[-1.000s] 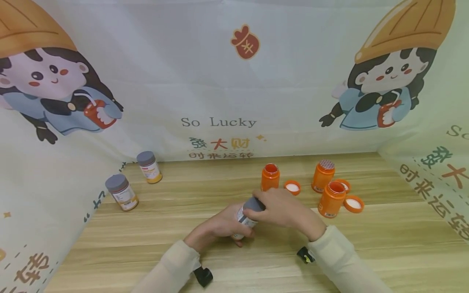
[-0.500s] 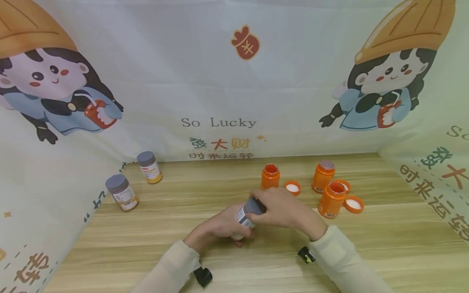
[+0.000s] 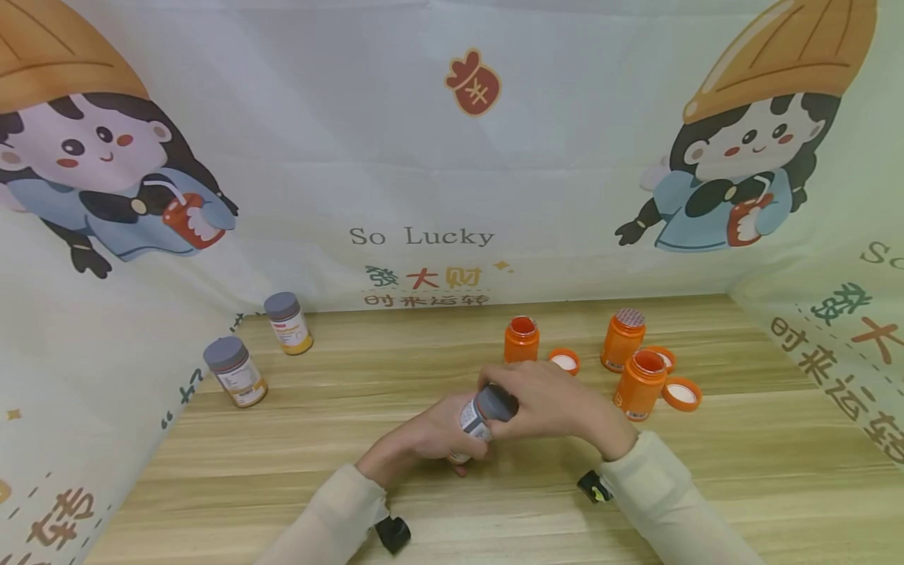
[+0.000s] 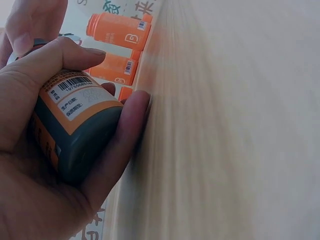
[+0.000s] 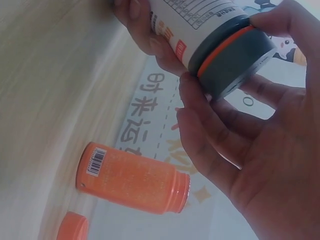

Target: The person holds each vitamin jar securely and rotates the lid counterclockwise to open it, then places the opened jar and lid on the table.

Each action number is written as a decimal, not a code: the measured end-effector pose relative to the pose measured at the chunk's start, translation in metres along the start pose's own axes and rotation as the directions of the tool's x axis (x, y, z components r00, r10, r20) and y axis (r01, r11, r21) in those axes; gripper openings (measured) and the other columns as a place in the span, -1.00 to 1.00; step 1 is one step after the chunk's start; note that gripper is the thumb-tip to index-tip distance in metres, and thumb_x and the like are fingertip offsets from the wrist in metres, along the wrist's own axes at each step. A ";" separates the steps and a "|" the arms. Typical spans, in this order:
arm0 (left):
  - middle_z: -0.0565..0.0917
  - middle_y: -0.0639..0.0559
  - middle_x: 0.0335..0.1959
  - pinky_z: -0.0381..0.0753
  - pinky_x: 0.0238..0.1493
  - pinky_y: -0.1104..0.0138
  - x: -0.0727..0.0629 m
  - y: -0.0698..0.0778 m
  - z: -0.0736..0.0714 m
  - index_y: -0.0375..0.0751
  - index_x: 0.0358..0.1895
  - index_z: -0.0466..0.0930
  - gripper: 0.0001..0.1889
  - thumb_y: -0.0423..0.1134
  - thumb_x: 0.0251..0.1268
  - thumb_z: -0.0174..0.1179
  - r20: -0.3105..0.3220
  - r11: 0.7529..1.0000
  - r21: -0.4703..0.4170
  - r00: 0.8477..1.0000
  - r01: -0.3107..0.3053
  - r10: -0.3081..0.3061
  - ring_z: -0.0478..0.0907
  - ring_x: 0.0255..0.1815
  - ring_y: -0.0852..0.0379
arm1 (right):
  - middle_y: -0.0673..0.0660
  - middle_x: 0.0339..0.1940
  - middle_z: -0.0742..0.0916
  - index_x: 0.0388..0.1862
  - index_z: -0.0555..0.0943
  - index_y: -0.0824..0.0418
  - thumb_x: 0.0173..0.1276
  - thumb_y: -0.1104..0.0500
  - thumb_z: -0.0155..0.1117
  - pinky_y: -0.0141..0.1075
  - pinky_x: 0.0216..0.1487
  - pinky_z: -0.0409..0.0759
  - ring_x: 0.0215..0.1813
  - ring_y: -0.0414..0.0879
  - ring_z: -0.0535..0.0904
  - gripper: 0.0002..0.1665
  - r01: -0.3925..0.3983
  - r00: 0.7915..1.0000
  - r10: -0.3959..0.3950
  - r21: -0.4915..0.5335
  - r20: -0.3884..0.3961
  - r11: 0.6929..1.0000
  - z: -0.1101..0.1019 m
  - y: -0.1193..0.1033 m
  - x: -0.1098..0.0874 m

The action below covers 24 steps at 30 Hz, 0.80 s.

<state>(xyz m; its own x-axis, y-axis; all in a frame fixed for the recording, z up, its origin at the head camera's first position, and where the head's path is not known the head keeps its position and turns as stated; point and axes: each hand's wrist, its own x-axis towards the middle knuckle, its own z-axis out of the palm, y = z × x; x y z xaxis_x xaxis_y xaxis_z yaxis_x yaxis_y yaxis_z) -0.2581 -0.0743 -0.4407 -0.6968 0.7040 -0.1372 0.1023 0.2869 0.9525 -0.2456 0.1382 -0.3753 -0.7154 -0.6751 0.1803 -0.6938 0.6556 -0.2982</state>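
The step in hand looks like turning the cap (image 3: pixel 497 402) of the tilted jar (image 3: pixel 473 420), held at the centre front of the table (image 3: pixel 438 522). The left hand (image 3: pixel 448 431) grips the body; the right hand (image 3: pixel 547 399) pinches the cap, with its thumb and fingers around the rim. The next move seems to call for a steady left hold against the right's twist; whether the cap is loose, I cannot tell.

From the jar, 2 capped jars (image 3: pixel 240 380) (image 3: pixel 289 326) stand towards 9 and 10 o'clock. Uncapped orange jars (image 3: pixel 521 345) (image 3: pixel 623 345) (image 3: pixel 639 388) stand at 1, 2 and nearly 3, lids (image 3: pixel 563 361) (image 3: pixel 681 394) beside them. The 1 o'clock jar, just beyond the right hand, could get knocked.
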 end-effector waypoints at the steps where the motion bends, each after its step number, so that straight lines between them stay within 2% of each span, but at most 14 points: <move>1: 0.57 -0.05 -0.17 0.72 -0.59 0.29 0.000 0.000 0.000 -0.25 0.10 0.45 -0.48 -0.49 -0.01 0.31 0.001 1.000 0.001 1.000 -0.001 0.001 0.61 -0.32 0.11 | -0.18 -0.28 0.68 -0.04 0.59 -0.05 0.12 -0.08 0.38 -0.45 -0.45 0.46 -0.42 -0.30 0.49 -0.58 0.004 1.000 -0.004 -0.004 -0.001 1.000 0.000 0.000 0.000; 7: 0.57 -0.04 -0.15 0.71 -0.58 0.32 0.000 0.001 0.000 -0.24 0.11 0.46 -0.50 -0.50 0.02 0.30 0.022 1.000 0.003 1.000 -0.011 0.011 0.59 -0.30 0.13 | -0.16 -0.20 0.67 0.00 0.57 -0.06 0.13 -0.06 0.38 -0.44 -0.41 0.48 -0.37 -0.28 0.51 -0.57 -0.010 1.000 0.010 0.019 0.024 1.000 -0.002 -0.003 -0.001; 11: 0.56 -0.04 -0.16 0.71 -0.56 0.32 -0.001 0.001 -0.001 -0.24 0.12 0.45 -0.50 -0.51 0.05 0.29 0.043 1.000 -0.005 0.999 -0.025 0.026 0.57 -0.30 0.13 | -0.13 -0.19 0.69 0.04 0.57 -0.05 0.25 -0.17 0.37 -0.40 -0.38 0.50 -0.35 -0.25 0.53 -0.56 -0.076 0.996 0.072 0.052 0.059 0.996 -0.002 -0.004 -0.002; 14: 0.56 -0.05 -0.17 0.71 -0.57 0.31 -0.001 0.002 -0.001 -0.21 0.15 0.44 -0.48 -0.50 0.07 0.31 0.047 1.000 -0.010 0.999 -0.025 0.026 0.57 -0.32 0.12 | -0.12 -0.28 0.69 0.04 0.59 0.00 0.31 -0.35 0.31 -0.38 -0.42 0.47 -0.39 -0.24 0.52 -0.46 -0.139 0.988 0.136 0.053 0.071 0.989 -0.002 -0.005 -0.002; 17: 0.56 -0.07 -0.16 0.71 -0.58 0.30 0.000 0.002 -0.001 -0.17 0.18 0.44 -0.46 -0.48 0.09 0.33 0.046 1.000 -0.013 0.999 -0.019 0.020 0.59 -0.31 0.10 | -0.12 -0.42 0.64 -0.05 0.60 0.05 0.31 -0.43 0.27 -0.38 -0.49 0.40 -0.47 -0.24 0.48 -0.39 -0.179 0.982 0.176 0.035 0.073 0.983 -0.002 -0.004 -0.002; 20: 0.57 -0.08 -0.15 0.72 -0.57 0.29 0.000 0.002 0.000 -0.17 0.20 0.45 -0.44 -0.48 0.08 0.33 0.039 1.000 -0.007 0.999 -0.016 0.016 0.61 -0.30 0.09 | -0.11 -0.49 0.61 -0.11 0.58 0.06 0.32 -0.36 0.29 -0.39 -0.52 0.38 -0.51 -0.24 0.46 -0.46 -0.178 0.981 0.174 0.034 0.086 0.984 -0.003 -0.003 -0.002; 24: 0.58 -0.08 -0.15 0.74 -0.57 0.27 0.000 0.001 0.000 -0.18 0.19 0.47 -0.45 -0.49 0.05 0.32 0.028 1.000 0.010 0.999 -0.020 0.020 0.60 -0.31 0.10 | -0.12 -0.47 0.62 -0.09 0.56 0.04 0.31 -0.25 0.31 -0.40 -0.48 0.42 -0.49 -0.26 0.47 -0.56 -0.141 0.986 0.137 0.039 0.099 0.989 -0.003 -0.002 -0.002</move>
<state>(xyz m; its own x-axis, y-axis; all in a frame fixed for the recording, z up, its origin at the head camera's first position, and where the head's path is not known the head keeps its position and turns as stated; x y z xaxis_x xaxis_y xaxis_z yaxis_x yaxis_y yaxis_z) -0.2578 -0.0740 -0.4399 -0.6746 0.7274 -0.1258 0.1235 0.2793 0.9522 -0.2432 0.1392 -0.3723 -0.7916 -0.6094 0.0441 -0.5822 0.7305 -0.3568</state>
